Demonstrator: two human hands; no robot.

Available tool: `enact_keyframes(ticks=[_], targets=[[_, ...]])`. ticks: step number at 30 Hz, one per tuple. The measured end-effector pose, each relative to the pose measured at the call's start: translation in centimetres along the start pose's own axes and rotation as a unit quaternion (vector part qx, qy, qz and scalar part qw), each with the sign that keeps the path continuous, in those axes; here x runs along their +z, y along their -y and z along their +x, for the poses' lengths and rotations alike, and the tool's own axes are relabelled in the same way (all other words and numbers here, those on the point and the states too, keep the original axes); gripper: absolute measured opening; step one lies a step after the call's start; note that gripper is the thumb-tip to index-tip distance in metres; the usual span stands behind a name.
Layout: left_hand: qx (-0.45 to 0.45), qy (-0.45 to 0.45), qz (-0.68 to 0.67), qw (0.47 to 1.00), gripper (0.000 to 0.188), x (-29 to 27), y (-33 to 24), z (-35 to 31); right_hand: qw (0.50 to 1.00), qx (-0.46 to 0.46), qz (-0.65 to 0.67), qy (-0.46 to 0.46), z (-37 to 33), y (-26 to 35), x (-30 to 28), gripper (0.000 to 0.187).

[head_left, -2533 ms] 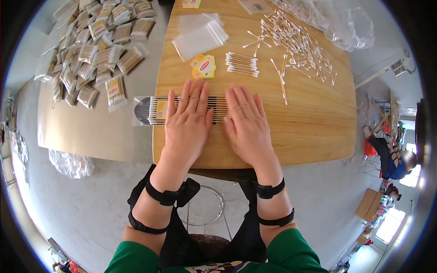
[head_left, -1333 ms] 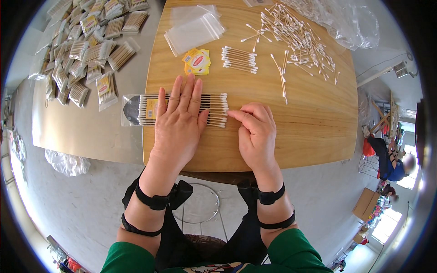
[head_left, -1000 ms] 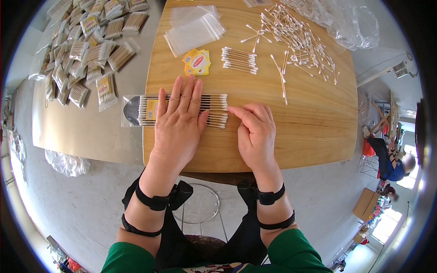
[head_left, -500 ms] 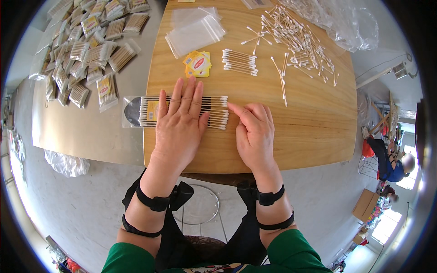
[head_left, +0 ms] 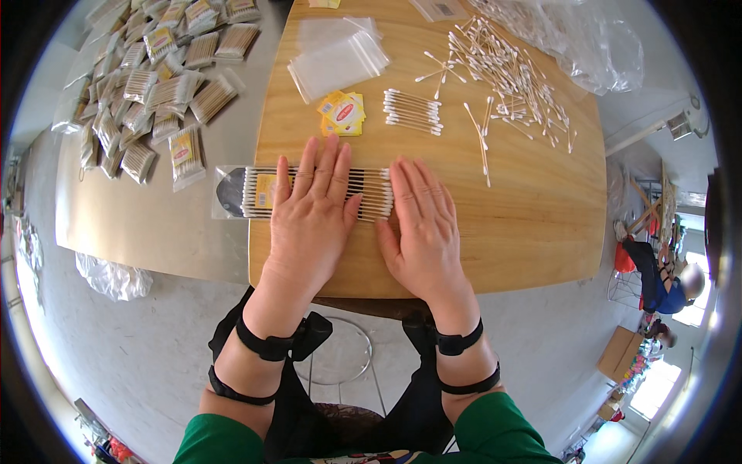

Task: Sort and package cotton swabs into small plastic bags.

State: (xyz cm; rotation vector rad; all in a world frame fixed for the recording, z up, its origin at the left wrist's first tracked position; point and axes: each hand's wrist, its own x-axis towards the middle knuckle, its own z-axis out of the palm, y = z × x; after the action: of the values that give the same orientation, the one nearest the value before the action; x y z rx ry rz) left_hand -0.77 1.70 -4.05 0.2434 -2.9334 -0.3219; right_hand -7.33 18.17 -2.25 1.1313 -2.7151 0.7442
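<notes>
A flat row of cotton swabs (head_left: 374, 188) lies near the front of the wooden table, white tips lined up at the right. Its left part lies over a clear plastic bag (head_left: 222, 212) with a dark rounded piece and a yellow card (head_left: 264, 190). My left hand (head_left: 311, 205) rests flat across the middle of the row, fingers outstretched, hiding part of it. My right hand (head_left: 423, 224) is stretched out flat at the row's right end, its finger edge against the tips. Past my left fingertips lies a small stack of yellow cards (head_left: 342, 113).
A smaller row of cotton swabs (head_left: 413, 112) and a loose heap (head_left: 514, 73) lie farther back. Empty clear bags (head_left: 340, 58) are at the back left, crumpled plastic (head_left: 591, 46) at the back right. Filled packets (head_left: 147, 85) cover the metal table's far side.
My right hand has opened from a curled pointing shape to straight fingers and moved up against the swab tips. My left hand stays on the row. The view has shifted slightly.
</notes>
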Motion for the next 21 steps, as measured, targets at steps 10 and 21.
enact_keyframes(ticks=[10,21], targets=[[-0.006,-0.044,-0.036,0.998,0.063,0.8,0.2,-0.1,0.990,-0.008,-0.108,0.087,-0.1,1.2,0.8,0.064],[-0.094,-0.021,-0.010,0.995,0.053,-0.6,7.5,-0.6,0.988,-0.011,-0.128,0.087,-0.1,1.1,0.7,0.059]])
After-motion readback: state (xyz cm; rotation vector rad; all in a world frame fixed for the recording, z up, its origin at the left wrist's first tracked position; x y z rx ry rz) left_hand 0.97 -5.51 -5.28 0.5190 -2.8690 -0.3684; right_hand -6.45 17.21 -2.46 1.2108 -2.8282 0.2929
